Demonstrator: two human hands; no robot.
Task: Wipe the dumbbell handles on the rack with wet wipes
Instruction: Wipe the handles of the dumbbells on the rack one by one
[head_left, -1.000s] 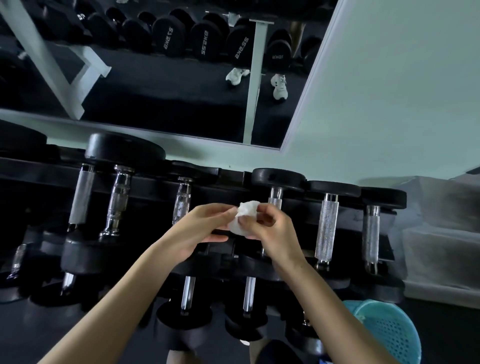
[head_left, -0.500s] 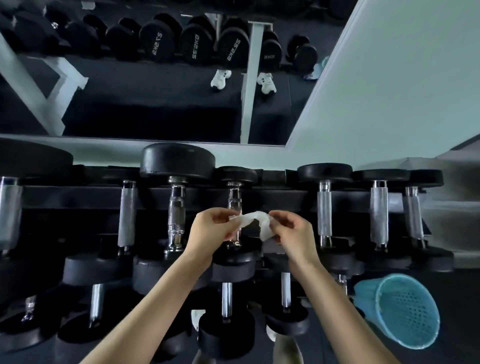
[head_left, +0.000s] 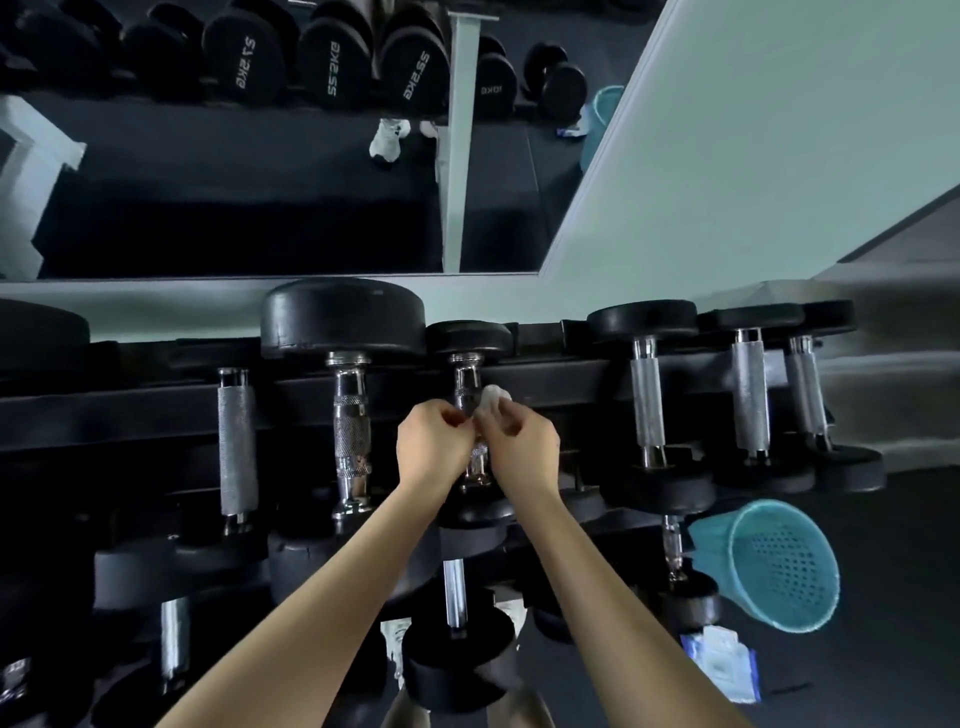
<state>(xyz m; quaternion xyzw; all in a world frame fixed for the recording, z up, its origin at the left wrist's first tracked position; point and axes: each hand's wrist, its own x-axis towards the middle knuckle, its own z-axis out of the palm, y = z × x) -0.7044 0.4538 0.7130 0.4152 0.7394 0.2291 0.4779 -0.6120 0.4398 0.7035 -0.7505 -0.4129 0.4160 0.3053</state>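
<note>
Both hands, left (head_left: 434, 447) and right (head_left: 522, 449), pinch one wipe (head_left: 492, 401) against the handle (head_left: 470, 410) beside the biggest dumbbell (head_left: 343, 317), seemingly readying a fold to rub it.

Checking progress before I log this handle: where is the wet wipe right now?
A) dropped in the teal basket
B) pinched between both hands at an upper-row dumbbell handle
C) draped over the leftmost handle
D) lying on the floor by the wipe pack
B: the left hand and right hand both pinch the bunched white wet wipe right at the dumbbell handle in the middle of the upper row.
</note>
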